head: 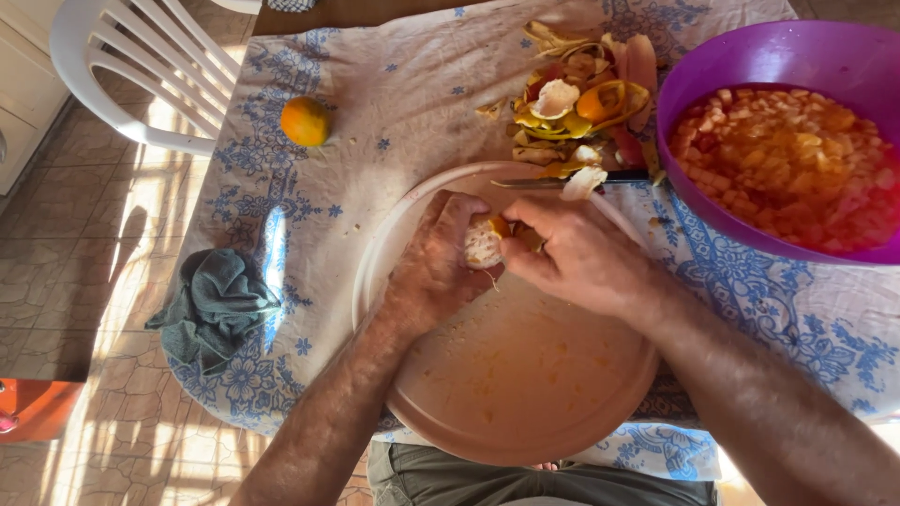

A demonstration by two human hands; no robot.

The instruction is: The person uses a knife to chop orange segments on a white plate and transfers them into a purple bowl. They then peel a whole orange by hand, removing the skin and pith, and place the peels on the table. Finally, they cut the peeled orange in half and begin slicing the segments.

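A half-peeled orange [485, 242] sits between 2 hands above the far part of a round board [525, 375]. The left hand [433, 264] wraps it from the left, fingers curled tight around the pale fruit. The right hand [579, 251] closes on it from the right, thumb and fingertips pinched at a strip of orange skin on top, which seems partly lifted, though the fingers hide most of it. Just beyond the hands a knife [572, 181] lies across the board's far rim, with a heap of peels [577, 103] behind it. At far right stands a purple bowl [750, 66] of chopped fruit. A whole orange [306, 121] rests well apart at far left on the flowered cloth [412, 94], and a grey rag [217, 305] lies at the table's left edge.
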